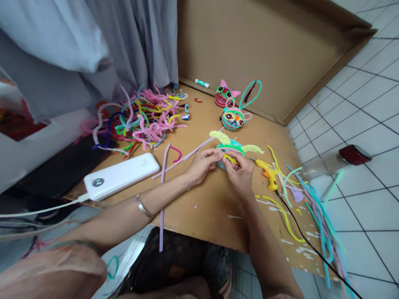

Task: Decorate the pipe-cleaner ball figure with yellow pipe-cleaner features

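Note:
My left hand [202,166] and my right hand [240,171] meet over the middle of the table, fingertips pinched together. Between them is a short yellow pipe cleaner [231,159], its ends partly hidden by my fingers. Right behind my fingers sits a round green and blue pipe-cleaner head [231,145] with pale yellow ear shapes sticking out on both sides. My hands cover its lower part. Farther back stand a green-striped pipe-cleaner head [234,120] with pink loops and a red pipe-cleaner head [223,96] with pink ears.
A yellow glue gun [268,172] lies right of my hands, its black cord trailing off the front. Long pipe cleaners [320,220] hang over the right edge. At left are a tangled pile of pipe cleaners [147,114] and a white power bank [121,176]. A cardboard wall [239,43] rises behind.

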Tool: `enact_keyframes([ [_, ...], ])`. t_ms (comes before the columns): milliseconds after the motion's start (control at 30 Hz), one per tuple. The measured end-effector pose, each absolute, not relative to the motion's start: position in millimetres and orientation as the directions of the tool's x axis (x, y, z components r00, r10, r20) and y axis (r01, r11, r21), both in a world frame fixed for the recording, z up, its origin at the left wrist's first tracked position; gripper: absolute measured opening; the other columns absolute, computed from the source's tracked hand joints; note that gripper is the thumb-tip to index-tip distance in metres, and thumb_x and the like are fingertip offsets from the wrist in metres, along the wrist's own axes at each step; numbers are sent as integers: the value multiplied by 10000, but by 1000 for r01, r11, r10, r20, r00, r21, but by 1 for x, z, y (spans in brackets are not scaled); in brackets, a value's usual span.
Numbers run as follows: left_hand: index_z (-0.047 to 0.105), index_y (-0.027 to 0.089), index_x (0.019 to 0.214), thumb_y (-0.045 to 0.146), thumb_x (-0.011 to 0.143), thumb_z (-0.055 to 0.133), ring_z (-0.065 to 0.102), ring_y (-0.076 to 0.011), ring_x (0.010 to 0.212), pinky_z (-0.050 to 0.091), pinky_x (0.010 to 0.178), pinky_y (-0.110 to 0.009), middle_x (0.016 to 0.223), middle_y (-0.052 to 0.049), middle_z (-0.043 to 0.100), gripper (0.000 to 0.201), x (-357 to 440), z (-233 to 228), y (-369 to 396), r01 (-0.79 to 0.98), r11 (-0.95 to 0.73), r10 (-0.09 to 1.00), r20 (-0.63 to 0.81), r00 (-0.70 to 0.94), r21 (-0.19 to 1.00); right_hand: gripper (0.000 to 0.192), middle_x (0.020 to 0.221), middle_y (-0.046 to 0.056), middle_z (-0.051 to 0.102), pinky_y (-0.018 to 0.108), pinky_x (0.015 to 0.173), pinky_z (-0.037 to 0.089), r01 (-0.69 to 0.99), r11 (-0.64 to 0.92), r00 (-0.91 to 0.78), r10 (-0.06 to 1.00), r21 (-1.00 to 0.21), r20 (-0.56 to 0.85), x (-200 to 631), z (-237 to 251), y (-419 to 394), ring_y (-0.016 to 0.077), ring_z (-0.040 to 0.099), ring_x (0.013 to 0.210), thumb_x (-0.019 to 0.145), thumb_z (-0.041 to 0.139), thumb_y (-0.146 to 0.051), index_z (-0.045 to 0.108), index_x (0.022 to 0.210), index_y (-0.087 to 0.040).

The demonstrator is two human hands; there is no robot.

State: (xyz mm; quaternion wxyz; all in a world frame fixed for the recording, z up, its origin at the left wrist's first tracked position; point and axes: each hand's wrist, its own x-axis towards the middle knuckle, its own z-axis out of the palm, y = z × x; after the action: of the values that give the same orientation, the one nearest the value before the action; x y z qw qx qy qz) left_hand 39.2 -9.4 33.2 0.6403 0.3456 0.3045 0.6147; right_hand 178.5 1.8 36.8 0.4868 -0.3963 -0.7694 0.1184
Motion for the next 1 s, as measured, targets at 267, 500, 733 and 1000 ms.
enact_keyframes([
  [267, 672, 124, 658, 405, 568, 850, 265, -32, 459, 151, 485, -230, 474, 72, 401, 345, 42, 34, -12, -614, -21, 1000, 25, -2, 789, 190, 878, 57, 742, 339, 741, 556, 598, 675, -189, 643, -432, 743, 178, 36, -1, 178, 671, 721, 911, 569, -348, 686, 972, -212],
  [500, 642, 115, 669, 357, 579, 853, 279, -29, 461, 167, 473, -209, 483, 75, 395, 333, 51, 31, -17, -701, 42, 997, -78, -20, 712, 193, 748, 73, 711, 312, 671, 467, 762, 635, -282, 503, -128, 817, 172, 26, -9, 190, 652, 693, 965, 510, -274, 678, 930, -186],
  [733, 633, 124, 663, 463, 603, 841, 280, -35, 457, 202, 478, -209, 484, 78, 408, 402, 49, 29, -16, -636, -3, 1000, -8, -15, 772, 144, 769, 68, 730, 314, 669, 480, 730, 674, -303, 468, -114, 830, 174, 31, -6, 190, 665, 701, 940, 545, -241, 678, 923, -189],
  [1000, 701, 110, 665, 480, 580, 849, 444, -70, 520, 289, 520, -222, 547, 11, 579, 408, 27, 43, -3, -376, -75, 980, 139, 146, 923, 78, 751, 28, 728, 287, 626, 510, 556, 793, -366, 503, -250, 783, 187, 53, -2, 159, 657, 653, 895, 604, -221, 676, 865, -208],
])
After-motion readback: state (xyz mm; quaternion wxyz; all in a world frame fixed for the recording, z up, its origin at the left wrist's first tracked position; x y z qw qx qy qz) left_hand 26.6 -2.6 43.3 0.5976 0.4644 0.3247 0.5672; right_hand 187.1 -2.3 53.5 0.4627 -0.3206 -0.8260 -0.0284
